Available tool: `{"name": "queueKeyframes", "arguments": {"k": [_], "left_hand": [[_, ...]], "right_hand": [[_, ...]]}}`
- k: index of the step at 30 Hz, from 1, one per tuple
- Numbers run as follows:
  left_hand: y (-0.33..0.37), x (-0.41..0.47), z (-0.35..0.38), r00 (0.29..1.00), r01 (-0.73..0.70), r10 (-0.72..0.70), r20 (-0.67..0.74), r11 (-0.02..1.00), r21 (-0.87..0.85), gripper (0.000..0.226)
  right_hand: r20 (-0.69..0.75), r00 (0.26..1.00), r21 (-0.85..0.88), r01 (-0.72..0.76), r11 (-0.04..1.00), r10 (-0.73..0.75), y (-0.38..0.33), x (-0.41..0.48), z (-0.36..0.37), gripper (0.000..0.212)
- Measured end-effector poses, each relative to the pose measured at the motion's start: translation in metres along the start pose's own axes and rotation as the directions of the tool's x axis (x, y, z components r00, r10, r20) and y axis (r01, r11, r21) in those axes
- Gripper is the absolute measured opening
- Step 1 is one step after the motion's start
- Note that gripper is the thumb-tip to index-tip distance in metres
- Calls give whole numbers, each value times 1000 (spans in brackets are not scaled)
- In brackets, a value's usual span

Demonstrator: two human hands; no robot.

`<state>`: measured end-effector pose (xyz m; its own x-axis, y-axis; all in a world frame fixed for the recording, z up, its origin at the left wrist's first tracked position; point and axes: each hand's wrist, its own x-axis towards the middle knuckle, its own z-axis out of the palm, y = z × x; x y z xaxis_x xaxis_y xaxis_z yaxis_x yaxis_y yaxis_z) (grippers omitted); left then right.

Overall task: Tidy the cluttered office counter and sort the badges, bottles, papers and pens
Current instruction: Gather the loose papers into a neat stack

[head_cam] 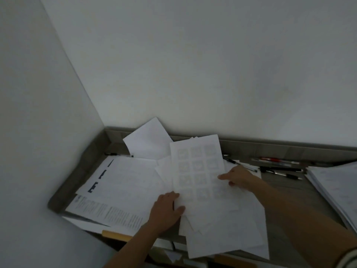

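— Paper edges are pinched on both sides: left hand and right hand each hold the grid-printed sheet, atop loose papers on the grey counter
— Square the bundle before lifting, I'd say, and keep clear of the pens lying behind

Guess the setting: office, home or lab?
Probably an office counter in a wall corner: loose printed papers cover it, pens lie along its back edge, another paper stack sits at the right.
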<state>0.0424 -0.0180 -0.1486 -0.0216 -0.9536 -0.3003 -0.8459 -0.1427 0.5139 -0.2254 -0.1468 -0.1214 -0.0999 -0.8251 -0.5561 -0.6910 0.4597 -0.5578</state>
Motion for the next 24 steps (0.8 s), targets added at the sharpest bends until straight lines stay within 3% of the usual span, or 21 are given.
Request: {"name": "queueKeyframes", "arguments": {"k": [2,3,4,7,10,14,19,24], "left_hand": [[-8,7,-10,1000,2,-3,-11,996,-91,57],[-9,10,-15,1000,9,-11,-15,991,-136,56],[-10,14,-19,1000,17,-20,-11,984,-176,55],[-8,22,-25,1000,18,-15,16,978,-210,56],[-10,23,-23,1000,8,-3,30,985,-170,56],[-17,22,-23,999,4,5,41,976,-216,51],[-22,22,-37,998,52,-66,-13,879,-473,47],[-16,29,-64,993,26,-99,-63,710,-704,68]], "right_hand": [[-87,994,-210,53,976,-73,-5,4,14,57],[-124,988,-229,63,971,-93,-6,6,20,65],[-152,984,-175,63,983,-91,-8,6,24,73],[-99,995,231,6,973,17,-18,-3,29,93],[3,999,360,-32,932,33,-18,-7,27,65],[78,997,295,1,956,-25,-21,-18,28,48],[-118,965,365,261,894,-233,-53,-49,7,25],[-312,837,456,546,702,-449,-87,-87,-39,16]]}}
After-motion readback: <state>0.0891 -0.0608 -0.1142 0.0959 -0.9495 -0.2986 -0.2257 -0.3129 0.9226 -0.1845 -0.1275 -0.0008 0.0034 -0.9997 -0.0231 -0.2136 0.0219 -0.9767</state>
